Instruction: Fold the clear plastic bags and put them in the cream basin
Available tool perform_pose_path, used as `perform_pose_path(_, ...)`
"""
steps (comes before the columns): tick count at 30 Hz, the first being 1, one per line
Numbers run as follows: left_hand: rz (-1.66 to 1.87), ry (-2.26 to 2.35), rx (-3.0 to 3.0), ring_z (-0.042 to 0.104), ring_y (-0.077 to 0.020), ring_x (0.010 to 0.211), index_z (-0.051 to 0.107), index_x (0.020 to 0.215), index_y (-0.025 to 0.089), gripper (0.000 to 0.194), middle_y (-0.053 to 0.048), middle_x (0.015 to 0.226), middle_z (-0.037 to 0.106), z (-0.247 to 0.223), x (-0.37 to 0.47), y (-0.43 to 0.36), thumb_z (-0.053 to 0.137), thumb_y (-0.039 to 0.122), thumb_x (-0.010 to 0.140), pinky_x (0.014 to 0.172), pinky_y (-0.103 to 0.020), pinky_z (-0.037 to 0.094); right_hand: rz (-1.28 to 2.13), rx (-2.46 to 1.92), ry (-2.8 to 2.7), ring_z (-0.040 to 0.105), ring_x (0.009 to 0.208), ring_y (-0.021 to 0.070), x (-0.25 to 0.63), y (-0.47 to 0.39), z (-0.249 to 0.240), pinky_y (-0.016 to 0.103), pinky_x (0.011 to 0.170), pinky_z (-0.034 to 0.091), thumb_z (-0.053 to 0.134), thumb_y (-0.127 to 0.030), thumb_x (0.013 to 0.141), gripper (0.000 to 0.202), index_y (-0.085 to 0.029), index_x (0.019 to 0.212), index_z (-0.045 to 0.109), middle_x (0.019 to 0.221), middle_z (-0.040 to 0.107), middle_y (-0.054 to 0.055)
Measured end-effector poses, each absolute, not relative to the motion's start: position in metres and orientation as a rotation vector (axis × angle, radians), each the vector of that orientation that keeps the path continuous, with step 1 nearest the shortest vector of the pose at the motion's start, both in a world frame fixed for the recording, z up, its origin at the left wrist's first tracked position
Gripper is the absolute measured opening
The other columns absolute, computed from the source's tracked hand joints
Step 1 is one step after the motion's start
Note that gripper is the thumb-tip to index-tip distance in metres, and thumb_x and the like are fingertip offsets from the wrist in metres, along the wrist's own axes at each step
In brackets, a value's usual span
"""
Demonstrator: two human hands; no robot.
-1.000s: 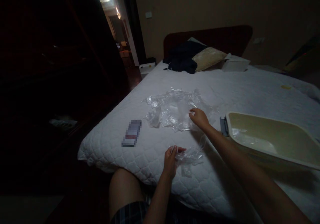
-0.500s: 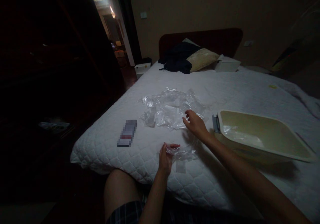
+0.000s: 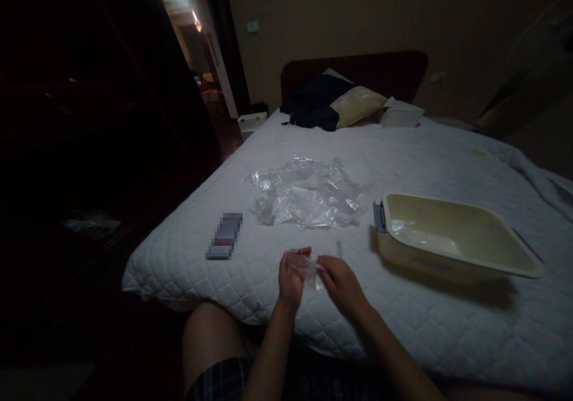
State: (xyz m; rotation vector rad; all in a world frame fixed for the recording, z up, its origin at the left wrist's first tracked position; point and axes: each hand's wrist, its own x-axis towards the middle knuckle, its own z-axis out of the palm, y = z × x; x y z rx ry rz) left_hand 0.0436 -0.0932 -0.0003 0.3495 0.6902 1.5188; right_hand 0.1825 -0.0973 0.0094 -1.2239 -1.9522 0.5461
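Observation:
A crumpled clear plastic bag [image 3: 313,277] is between my two hands, just above the near edge of the bed. My left hand [image 3: 292,278] is curled around its left part, with the film across the palm. From the right, my right hand [image 3: 341,278] pinches the bag with thumb and fingers closed. Beyond the hands, a spread pile of clear plastic bags [image 3: 308,195] lies on the white quilted bedding [image 3: 385,335]. The exact folds of the held bag are blurred.
An open cream plastic bin [image 3: 447,270] with a grey latch sits at the right. A pixelated flat object [image 3: 224,237] lies to the left. Dark clothing [image 3: 313,102], a beige pillow [image 3: 357,105] and a white box [image 3: 403,116] lie near the headboard [image 3: 394,67].
My right hand has come down and back from near the pile to the held bag and closed on it. The bag is now bunched smaller between both hands.

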Motion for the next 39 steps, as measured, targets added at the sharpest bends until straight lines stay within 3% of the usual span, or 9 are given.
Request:
perform_pose_path(3,1.533,0.663,0.395,0.055,-0.0219,0.102,0.060,0.091,0.017,0.038,-0.009,0.098,0.063,0.002,0.045,-0.096,0.058,0.049,0.070,0.095,-0.037,0.035,0.703,-1.279,-1.607,0.057,0.082,0.0184,0.182,-0.091,0.018,0.032,0.076,0.045,0.041,-0.035,0.084,0.027,-0.017,0.086,0.062,0.088,0.063,0.007)
perform_pose_path(7,1.511,0.665,0.570,0.047,-0.0230,0.113,0.057,0.100,0.018,0.047,-0.010,0.110,0.058,0.005,0.046,-0.101,0.064,0.048,0.066,0.101,-0.037,0.028,0.738,-1.394,-1.226,0.053,0.068,0.0172,0.179,-0.080,0.035,0.029,0.064,0.044,0.049,-0.046,0.077,0.031,-0.016,0.078,0.060,0.072,0.059,0.003)
perform_pose_path(12,1.478,0.710,0.627,0.049,-0.0241,0.111,0.062,0.097,0.015,0.047,-0.012,0.109,0.059,0.003,0.046,-0.100,0.069,0.045,0.061,0.099,-0.036,0.031,0.785,-1.420,-1.071,0.050,0.057,0.0141,0.167,-0.080,0.043,0.024,0.052,0.040,0.052,-0.047,0.073,0.030,-0.017,0.071,0.056,0.061,0.053,-0.001)
perform_pose_path(15,1.444,0.844,0.630,0.054,-0.0236,0.102,0.065,0.092,0.015,0.043,-0.011,0.102,0.063,0.002,0.046,-0.098,0.069,0.044,0.061,0.093,-0.035,0.036,0.838,-1.368,-1.235,0.053,0.059,0.0157,0.157,-0.087,0.037,0.025,0.055,0.042,0.050,-0.045,0.075,0.030,-0.017,0.067,0.058,0.061,0.057,0.001)
perform_pose_path(22,1.398,0.858,0.759,0.059,-0.0195,0.084,0.065,0.085,0.013,0.033,-0.007,0.087,0.066,0.000,0.049,-0.096,0.068,0.038,0.064,0.081,-0.030,0.042,0.849,-1.343,-1.356,0.061,0.075,0.0215,0.146,-0.096,0.026,0.034,0.071,0.048,0.059,-0.036,0.069,0.024,-0.015,0.081,0.063,0.082,0.066,0.009)
perform_pose_path(28,1.498,0.866,0.540,0.059,-0.0155,0.079,0.064,0.074,0.014,0.022,-0.003,0.077,0.065,-0.004,0.049,-0.094,0.068,0.034,0.066,0.079,-0.028,0.042,1.009,-1.262,-1.346,0.061,0.076,0.0225,0.151,-0.097,0.029,0.037,0.072,0.048,0.054,-0.041,0.073,0.028,-0.017,0.082,0.065,0.081,0.068,0.009)
perform_pose_path(33,1.520,0.776,0.391,0.060,-0.0164,0.085,0.063,0.080,0.015,0.020,-0.004,0.085,0.066,-0.004,0.046,-0.091,0.064,0.033,0.070,0.084,-0.030,0.042,1.089,-1.245,-1.180,0.058,0.065,0.0181,0.171,-0.092,0.036,0.029,0.060,0.046,0.056,-0.044,0.072,0.030,-0.016,0.079,0.065,0.072,0.065,0.005)
perform_pose_path(39,1.461,0.701,0.300,0.064,-0.0189,0.079,0.062,0.071,0.014,0.017,-0.006,0.076,0.068,-0.008,0.041,-0.089,0.060,0.031,0.071,0.081,-0.033,0.044,1.195,-1.274,-0.948,0.052,0.051,0.0127,0.206,-0.090,0.052,0.023,0.046,0.039,0.064,-0.043,0.063,0.030,-0.017,0.078,0.064,0.061,0.059,0.000)
